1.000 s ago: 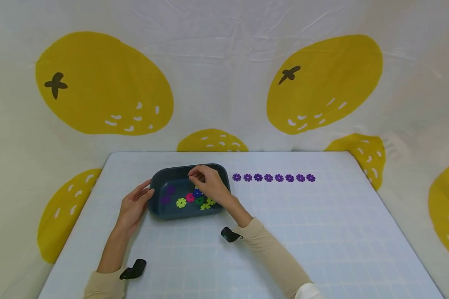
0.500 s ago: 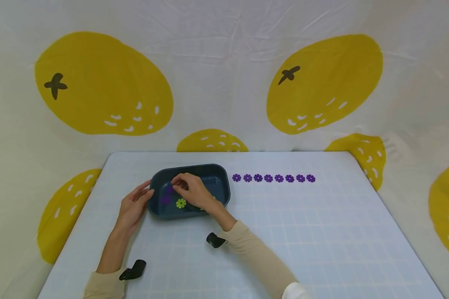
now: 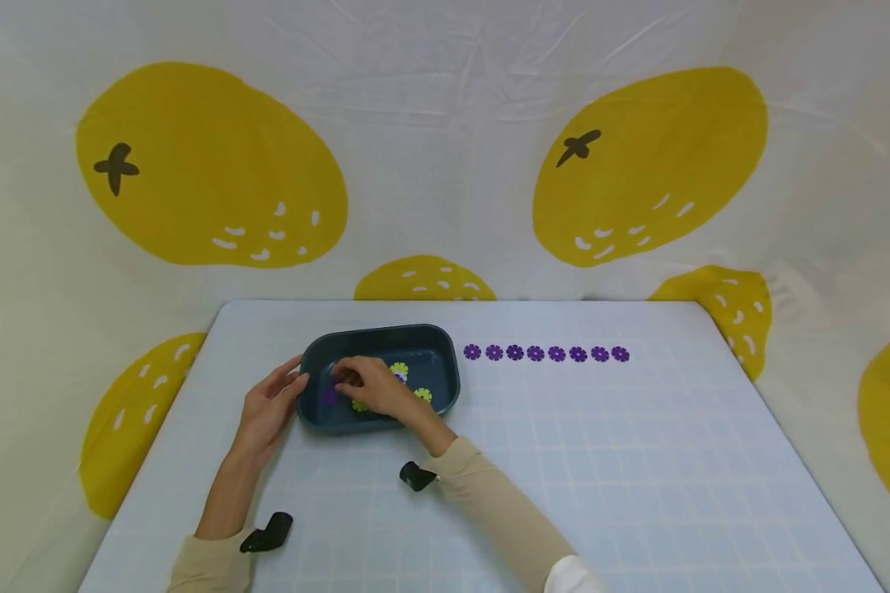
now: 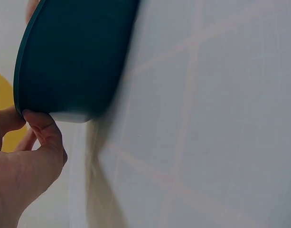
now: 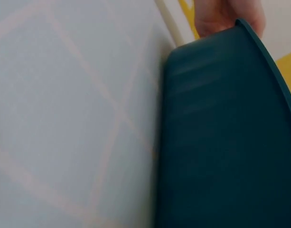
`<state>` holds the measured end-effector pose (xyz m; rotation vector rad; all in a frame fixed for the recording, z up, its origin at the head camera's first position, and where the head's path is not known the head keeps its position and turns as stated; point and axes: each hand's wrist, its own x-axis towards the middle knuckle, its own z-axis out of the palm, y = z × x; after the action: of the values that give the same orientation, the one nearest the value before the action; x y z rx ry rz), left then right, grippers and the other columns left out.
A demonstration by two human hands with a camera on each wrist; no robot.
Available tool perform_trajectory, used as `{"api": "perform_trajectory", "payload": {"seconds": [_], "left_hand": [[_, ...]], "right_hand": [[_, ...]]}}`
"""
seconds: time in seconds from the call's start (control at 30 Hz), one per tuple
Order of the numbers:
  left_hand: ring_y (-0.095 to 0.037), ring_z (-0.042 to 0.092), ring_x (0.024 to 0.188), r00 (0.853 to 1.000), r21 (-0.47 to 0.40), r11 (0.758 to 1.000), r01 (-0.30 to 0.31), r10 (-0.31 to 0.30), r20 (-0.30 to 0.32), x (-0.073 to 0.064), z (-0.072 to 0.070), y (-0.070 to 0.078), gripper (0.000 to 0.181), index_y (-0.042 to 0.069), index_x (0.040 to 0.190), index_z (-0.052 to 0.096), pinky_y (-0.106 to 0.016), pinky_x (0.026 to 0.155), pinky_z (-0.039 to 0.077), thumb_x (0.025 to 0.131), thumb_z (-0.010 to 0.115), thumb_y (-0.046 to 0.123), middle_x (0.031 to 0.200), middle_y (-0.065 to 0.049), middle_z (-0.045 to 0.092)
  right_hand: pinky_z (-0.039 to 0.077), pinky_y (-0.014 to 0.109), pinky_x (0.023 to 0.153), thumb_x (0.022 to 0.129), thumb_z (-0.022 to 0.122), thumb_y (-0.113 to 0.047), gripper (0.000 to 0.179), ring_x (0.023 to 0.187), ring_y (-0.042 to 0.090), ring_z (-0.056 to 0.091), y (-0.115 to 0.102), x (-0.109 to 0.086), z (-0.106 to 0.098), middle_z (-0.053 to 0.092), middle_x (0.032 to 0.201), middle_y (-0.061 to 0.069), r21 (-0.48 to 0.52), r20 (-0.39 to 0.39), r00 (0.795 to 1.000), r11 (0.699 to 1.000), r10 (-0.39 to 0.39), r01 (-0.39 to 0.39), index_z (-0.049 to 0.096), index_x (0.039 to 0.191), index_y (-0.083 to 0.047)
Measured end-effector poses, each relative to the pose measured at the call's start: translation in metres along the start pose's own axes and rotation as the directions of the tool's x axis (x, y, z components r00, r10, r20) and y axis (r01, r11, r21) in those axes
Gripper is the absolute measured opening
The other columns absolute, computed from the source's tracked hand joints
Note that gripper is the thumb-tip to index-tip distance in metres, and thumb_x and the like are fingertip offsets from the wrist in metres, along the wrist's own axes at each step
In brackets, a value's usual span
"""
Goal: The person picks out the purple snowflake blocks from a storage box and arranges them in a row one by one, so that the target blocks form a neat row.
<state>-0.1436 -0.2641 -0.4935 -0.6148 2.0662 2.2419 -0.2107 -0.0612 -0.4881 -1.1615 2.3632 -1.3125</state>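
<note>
My left hand (image 3: pixel 263 414) holds the left end of a dark teal tray (image 3: pixel 445 391), thumb and fingers at its rim. In the left wrist view the thumb and a finger of the left hand (image 4: pixel 33 159) meet at the tray's corner. My right hand (image 3: pixel 371 387) is inside the tray with bent fingers, low over the left half. A purple flower-shaped disc (image 3: pixel 330 397) lies just left of its fingertips. Whether the fingertips pinch a disc is hidden. Yellow discs (image 3: pixel 423 395) show around the hand, which covers other pieces.
Several purple flower-shaped discs (image 3: pixel 536 353) lie in a straight row right of the tray. They rest on a pale checked tabletop (image 3: pixel 601 461). Behind stands a white cloth (image 3: pixel 445 165) printed with big yellow fruit.
My right hand has moved left and down inside the tray, from its right part to the purple discs, one of which it now covers. The left hand stays at the rim.
</note>
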Motion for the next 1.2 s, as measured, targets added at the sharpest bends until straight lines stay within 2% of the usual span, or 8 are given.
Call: {"api": "perform_trajectory", "payload": {"seconds": [0.2,0.33,0.43,0.53,0.73,0.9,1.03,1.2], "left_hand": [[-0.002,0.05,0.102,1.0,-0.006,1.0,0.002,-0.002,0.003,-0.0005,-0.001,0.0001,0.061,0.013,0.154,0.048,-0.013,0.08,0.046,0.1,0.07,0.028,0.115,0.009,0.055],[-0.002,0.05,0.101,1.0,-0.007,1.0,-0.008,0.008,0.009,-0.0012,0.0007,0.001,0.062,0.013,0.154,0.048,-0.013,0.079,0.045,0.099,0.071,0.028,0.115,0.009,0.055],[-0.002,0.051,0.1,1.0,-0.012,1.0,-0.016,0.016,0.01,-0.0027,0.0008,0.0018,0.063,0.012,0.154,0.048,-0.012,0.079,0.046,0.099,0.072,0.029,0.115,0.009,0.055],[-0.002,0.052,0.098,1.0,-0.014,1.0,-0.026,0.027,0.012,-0.0036,0.0008,0.0017,0.062,0.011,0.153,0.05,-0.013,0.078,0.046,0.098,0.073,0.029,0.114,0.009,0.056],[-0.002,0.052,0.098,1.0,0.0,1.0,-0.028,0.028,0.01,-0.0034,0.0015,0.0,0.062,0.012,0.152,0.051,-0.013,0.077,0.046,0.097,0.073,0.031,0.116,0.008,0.056],[-0.002,0.051,0.099,1.0,-0.003,1.0,-0.024,0.024,0.011,-0.0034,0.0007,0.0004,0.063,0.012,0.153,0.05,-0.013,0.077,0.046,0.098,0.073,0.031,0.116,0.009,0.056],[-0.001,0.052,0.097,1.0,-0.01,1.0,-0.009,0.009,-0.004,-0.0008,-0.0002,0.0001,0.062,0.012,0.154,0.049,-0.013,0.075,0.046,0.098,0.072,0.027,0.112,0.011,0.057],[0.0,0.052,0.095,1.0,-0.018,1.0,-0.007,0.007,-0.005,-0.0003,-0.0008,-0.0007,0.062,0.012,0.154,0.048,-0.013,0.075,0.046,0.099,0.072,0.026,0.112,0.011,0.058]], "right_hand": [[0.049,0.019,0.094,0.099,0.068,-0.004,0.027,0.108,0.02,0.067,0.0028,0.0029,0.0032,0.07,0.12,0.014,-0.105,0.125,0.992,0.994,-0.008,0.021,0.068,0.125,0.002],[0.048,0.016,0.092,0.098,0.07,-0.006,0.026,0.106,0.018,0.065,0.0054,0.0049,0.0037,0.068,0.118,0.012,-0.184,0.19,0.982,0.982,-0.01,0.046,0.07,0.124,0.0],[0.047,0.014,0.09,0.097,0.072,-0.005,0.025,0.105,0.017,0.064,0.0055,0.0056,0.0047,0.067,0.116,0.011,-0.196,0.211,0.977,0.979,-0.006,0.049,0.072,0.121,0.0],[0.047,0.014,0.09,0.096,0.072,-0.005,0.026,0.104,0.016,0.063,0.0048,0.0059,0.005,0.067,0.116,0.011,-0.205,0.221,0.975,0.978,0.008,0.039,0.071,0.122,-0.001],[0.046,0.013,0.09,0.099,0.07,-0.008,0.035,0.103,0.012,0.061,0.0027,0.0051,0.0041,0.065,0.119,0.01,-0.244,0.225,0.973,0.97,0.048,0.008,0.066,0.133,-0.002],[0.045,0.014,0.089,0.099,0.071,-0.01,0.03,0.102,0.012,0.058,0.0029,0.0045,0.0054,0.062,0.116,0.008,-0.258,0.206,0.976,0.966,0.074,-0.019,0.069,0.128,-0.004],[0.045,0.016,0.091,0.097,0.073,-0.011,0.025,0.104,0.014,0.059,0.0045,0.0052,0.0066,0.064,0.116,0.008,-0.273,0.195,0.979,0.962,0.053,0.002,0.07,0.122,-0.004],[0.046,0.014,0.092,0.097,0.071,-0.004,0.018,0.103,0.013,0.065,0.005,0.005,0.0059,0.071,0.114,0.009,-0.181,0.156,0.988,0.983,-0.005,0.033,0.068,0.115,-0.001]]}}
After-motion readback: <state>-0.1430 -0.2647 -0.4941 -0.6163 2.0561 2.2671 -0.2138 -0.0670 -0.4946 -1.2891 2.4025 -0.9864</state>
